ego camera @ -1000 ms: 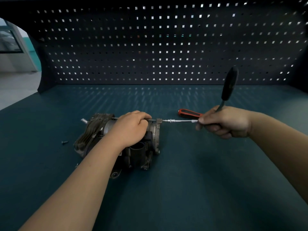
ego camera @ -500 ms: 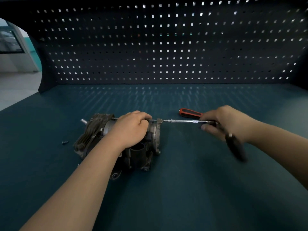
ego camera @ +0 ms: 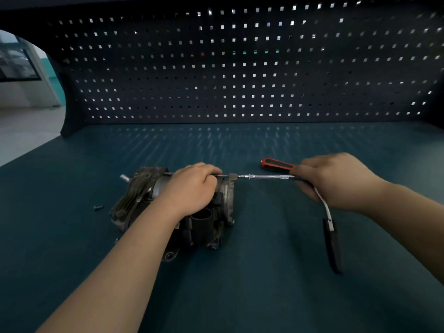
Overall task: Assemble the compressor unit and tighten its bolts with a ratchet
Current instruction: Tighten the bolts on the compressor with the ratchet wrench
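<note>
Half a sweep done since a second ago, out on the teal surface [ego camera: 264,296]. Compressor unit [ego camera: 134,200] unmoved, lying on its side left of centre. Left hand [ego camera: 192,188] placed as before, fingers curled over the top of the housing and pressing it down. Right hand [ego camera: 336,181] wrapped round the head end of the ratchet [ego camera: 331,246], fingers closed on it where the extension bar [ego camera: 264,176] joins. Black grip now hanging down toward the body, where a second ago stood upright behind the hand. Bar level, its tip seated on the bolt [ego camera: 232,176] at the flange's upper corner. Reads as one tightening stroke delivered; likely a return swing next. Other bolts hidden, so progress beyond this one unclear.

Plenty of bare surface on the near side and to the right for the grip's arc. Pegboard wall [ego camera: 240,68] well behind, no hindrance. Left edge of the surface far past the unit. Red-handled screwdriver [ego camera: 276,164] just behind the right hand, likeliest thing to get knocked on the upswing. Small loose screw [ego camera: 98,207] left of the unit, apart from it.
</note>
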`<act>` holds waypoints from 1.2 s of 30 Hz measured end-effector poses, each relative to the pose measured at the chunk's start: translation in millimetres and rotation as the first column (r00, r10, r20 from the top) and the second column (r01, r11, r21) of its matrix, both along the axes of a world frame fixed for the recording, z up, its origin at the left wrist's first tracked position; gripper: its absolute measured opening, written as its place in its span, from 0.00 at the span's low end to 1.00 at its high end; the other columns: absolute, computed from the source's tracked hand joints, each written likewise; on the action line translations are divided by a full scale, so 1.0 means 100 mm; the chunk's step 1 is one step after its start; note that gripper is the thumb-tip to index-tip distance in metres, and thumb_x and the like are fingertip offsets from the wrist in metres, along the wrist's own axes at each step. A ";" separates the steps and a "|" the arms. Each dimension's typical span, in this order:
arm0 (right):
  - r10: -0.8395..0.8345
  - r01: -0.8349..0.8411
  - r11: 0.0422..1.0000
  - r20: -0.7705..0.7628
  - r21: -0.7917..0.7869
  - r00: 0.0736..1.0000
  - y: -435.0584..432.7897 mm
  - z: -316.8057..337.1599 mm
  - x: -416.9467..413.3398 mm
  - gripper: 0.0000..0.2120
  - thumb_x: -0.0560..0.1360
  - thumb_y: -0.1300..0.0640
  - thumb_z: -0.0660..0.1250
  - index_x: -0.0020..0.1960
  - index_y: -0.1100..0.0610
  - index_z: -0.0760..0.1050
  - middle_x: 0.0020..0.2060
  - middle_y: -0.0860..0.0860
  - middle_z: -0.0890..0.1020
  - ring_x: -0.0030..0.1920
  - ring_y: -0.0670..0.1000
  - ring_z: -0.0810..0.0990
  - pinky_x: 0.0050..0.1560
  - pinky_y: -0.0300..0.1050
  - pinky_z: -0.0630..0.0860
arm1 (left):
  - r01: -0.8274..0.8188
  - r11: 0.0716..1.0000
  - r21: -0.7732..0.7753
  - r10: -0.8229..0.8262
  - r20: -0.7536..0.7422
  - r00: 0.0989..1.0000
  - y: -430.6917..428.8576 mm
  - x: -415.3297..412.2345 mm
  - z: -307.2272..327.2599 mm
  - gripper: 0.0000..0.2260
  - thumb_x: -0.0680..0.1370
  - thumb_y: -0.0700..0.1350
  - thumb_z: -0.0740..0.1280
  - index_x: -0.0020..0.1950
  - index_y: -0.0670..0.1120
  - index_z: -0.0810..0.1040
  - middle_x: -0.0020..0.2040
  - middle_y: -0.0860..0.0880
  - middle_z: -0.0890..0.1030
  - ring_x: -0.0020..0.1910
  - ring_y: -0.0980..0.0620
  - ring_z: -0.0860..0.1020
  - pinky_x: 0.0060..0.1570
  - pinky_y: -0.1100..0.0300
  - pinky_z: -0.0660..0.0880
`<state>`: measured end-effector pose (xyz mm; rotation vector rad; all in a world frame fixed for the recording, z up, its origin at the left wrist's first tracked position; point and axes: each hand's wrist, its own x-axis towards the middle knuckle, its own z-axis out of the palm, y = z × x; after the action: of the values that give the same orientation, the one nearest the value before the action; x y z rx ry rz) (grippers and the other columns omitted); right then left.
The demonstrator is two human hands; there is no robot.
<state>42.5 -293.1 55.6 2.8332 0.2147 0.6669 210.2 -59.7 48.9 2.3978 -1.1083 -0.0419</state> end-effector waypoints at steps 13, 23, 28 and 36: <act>0.131 0.375 0.423 -0.466 0.825 0.875 0.00 0.07 0.02 0.02 0.74 0.57 0.71 0.43 0.55 0.82 0.25 0.49 0.72 0.25 0.47 0.69 0.26 0.40 0.70 | -0.008 1.000 0.010 0.008 -0.002 1.000 0.01 0.01 0.00 0.18 0.80 0.41 0.54 0.67 0.50 0.75 0.66 0.53 0.75 0.67 0.53 0.69 0.68 0.54 0.64; 0.013 0.125 0.647 -0.175 0.752 0.984 0.01 -0.20 0.01 0.07 0.76 0.55 0.68 0.40 0.45 0.79 0.32 0.38 0.78 0.29 0.38 0.74 0.31 0.29 0.68 | -0.008 1.000 0.007 0.008 0.000 1.000 0.01 -0.01 0.01 0.18 0.80 0.41 0.54 0.66 0.49 0.76 0.66 0.52 0.75 0.67 0.52 0.70 0.68 0.55 0.64; -0.011 0.006 0.953 0.017 0.303 1.000 0.01 -0.05 0.00 0.09 0.78 0.54 0.62 0.51 0.51 0.81 0.36 0.43 0.78 0.34 0.51 0.80 0.34 0.47 0.77 | -0.009 1.000 0.012 0.008 0.020 1.000 0.00 -0.02 0.02 0.18 0.80 0.41 0.55 0.66 0.48 0.76 0.66 0.51 0.76 0.67 0.51 0.70 0.67 0.55 0.65; -0.007 0.044 0.826 -0.068 0.562 0.998 -0.04 -0.09 0.05 0.05 0.75 0.56 0.69 0.49 0.49 0.81 0.31 0.43 0.78 0.30 0.46 0.76 0.32 0.39 0.70 | -0.018 1.000 0.019 0.018 0.020 1.000 0.00 -0.01 0.01 0.18 0.80 0.42 0.54 0.67 0.50 0.76 0.66 0.52 0.75 0.66 0.52 0.70 0.67 0.56 0.65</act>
<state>47.2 -297.5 46.1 3.4199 -0.0231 0.7346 208.7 -59.9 49.8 2.4293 -1.1001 -0.0228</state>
